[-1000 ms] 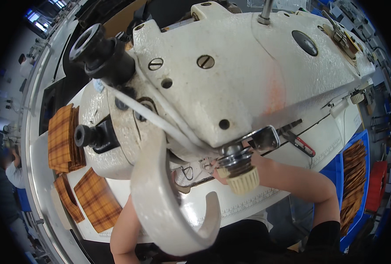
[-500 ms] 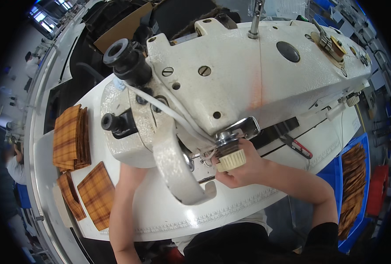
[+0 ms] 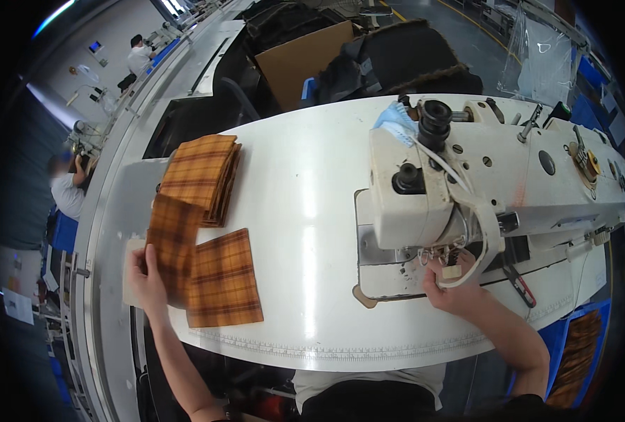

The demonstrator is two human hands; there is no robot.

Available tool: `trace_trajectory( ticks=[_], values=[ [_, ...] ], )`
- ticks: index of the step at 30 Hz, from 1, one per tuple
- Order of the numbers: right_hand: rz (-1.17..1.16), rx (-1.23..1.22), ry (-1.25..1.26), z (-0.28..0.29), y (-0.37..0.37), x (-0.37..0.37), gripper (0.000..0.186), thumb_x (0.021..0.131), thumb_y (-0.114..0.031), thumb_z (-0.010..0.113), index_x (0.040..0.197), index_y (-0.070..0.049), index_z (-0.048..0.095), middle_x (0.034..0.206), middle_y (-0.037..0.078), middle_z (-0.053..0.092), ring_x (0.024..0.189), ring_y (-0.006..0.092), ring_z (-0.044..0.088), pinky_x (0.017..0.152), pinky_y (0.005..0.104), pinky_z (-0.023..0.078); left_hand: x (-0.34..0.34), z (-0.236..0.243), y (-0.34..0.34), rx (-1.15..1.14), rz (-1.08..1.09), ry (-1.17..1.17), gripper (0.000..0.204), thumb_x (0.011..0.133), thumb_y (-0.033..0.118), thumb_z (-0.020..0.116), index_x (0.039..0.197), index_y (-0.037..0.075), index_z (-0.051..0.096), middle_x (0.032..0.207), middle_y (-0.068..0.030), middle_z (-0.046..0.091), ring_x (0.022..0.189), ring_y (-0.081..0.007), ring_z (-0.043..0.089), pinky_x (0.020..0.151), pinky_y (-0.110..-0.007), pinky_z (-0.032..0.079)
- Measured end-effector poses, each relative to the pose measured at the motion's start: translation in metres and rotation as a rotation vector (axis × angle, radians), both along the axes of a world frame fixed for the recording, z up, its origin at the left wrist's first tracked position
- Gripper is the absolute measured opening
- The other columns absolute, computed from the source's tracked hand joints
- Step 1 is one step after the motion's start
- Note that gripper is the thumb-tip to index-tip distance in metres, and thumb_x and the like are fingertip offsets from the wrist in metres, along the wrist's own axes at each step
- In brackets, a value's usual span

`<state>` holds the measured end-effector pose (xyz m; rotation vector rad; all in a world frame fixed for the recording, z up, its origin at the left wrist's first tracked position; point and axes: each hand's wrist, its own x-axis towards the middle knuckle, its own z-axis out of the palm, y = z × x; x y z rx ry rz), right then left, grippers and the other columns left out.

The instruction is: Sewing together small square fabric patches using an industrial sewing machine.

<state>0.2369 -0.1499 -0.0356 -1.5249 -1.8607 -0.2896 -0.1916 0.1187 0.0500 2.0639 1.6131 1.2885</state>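
My left hand (image 3: 147, 280) pinches the edge of an orange-brown plaid fabric piece (image 3: 174, 243), thumb on top, slightly blurred. The piece partly covers a neat stack of folded plaid fabric (image 3: 198, 169) and overlaps a second flat plaid piece (image 3: 226, 281) on the white table. At the sewing machine (image 3: 425, 190), my right hand (image 3: 456, 292) is closed, its fingers curled up by the needle area, next to a cream ribbed knob (image 3: 451, 272). The machine's curved guard hides some of its fingertips, so what they hold does not show.
Red-handled snips (image 3: 520, 287) lie right of my right hand. A blue bin (image 3: 553, 327) of plaid pieces stands at the lower right. Behind the table are a cardboard box (image 3: 305, 63) and dark fabric (image 3: 411, 67). Two people sit at the far left.
The view has swung left. My left hand has come from behind the machine head out to the plaid fabric and now grips a piece. My right hand stays at the needle area.
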Motion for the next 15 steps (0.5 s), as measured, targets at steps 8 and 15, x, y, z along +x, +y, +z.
trace_trajectory(
  ticks=[8, 15],
  values=[
    [0.050, 0.032, -0.098, 0.007, 0.001, -0.016, 0.039, 0.067, 0.001, 0.063, 0.106, -0.003, 0.065, 0.086, 0.007, 0.058, 0.071, 0.0222, 0.057, 0.062, 0.0360, 0.049, -0.010, -0.005, -0.051, -0.069, -0.295, 0.420, 0.017, 0.090, 0.006, 0.066, 0.106, 0.000, 0.069, 0.103, -0.0103, 0.065, 0.096, -0.0253, 0.063, 0.081, -0.032, 0.050],
    [0.491, -0.123, -0.097, 0.023, 0.014, -0.074, 0.038, 0.069, -0.005, 0.065, 0.106, 0.003, 0.064, 0.093, 0.007, 0.060, 0.076, 0.0185, 0.060, 0.066, 0.0304, 0.049, 0.027, -0.013, -0.098, 0.087, -0.675, 0.907, 0.023, 0.074, -0.001, 0.073, 0.096, -0.001, 0.066, 0.095, -0.0121, 0.062, 0.088, -0.0287, 0.062, 0.073, -0.036, 0.054]
  ],
)
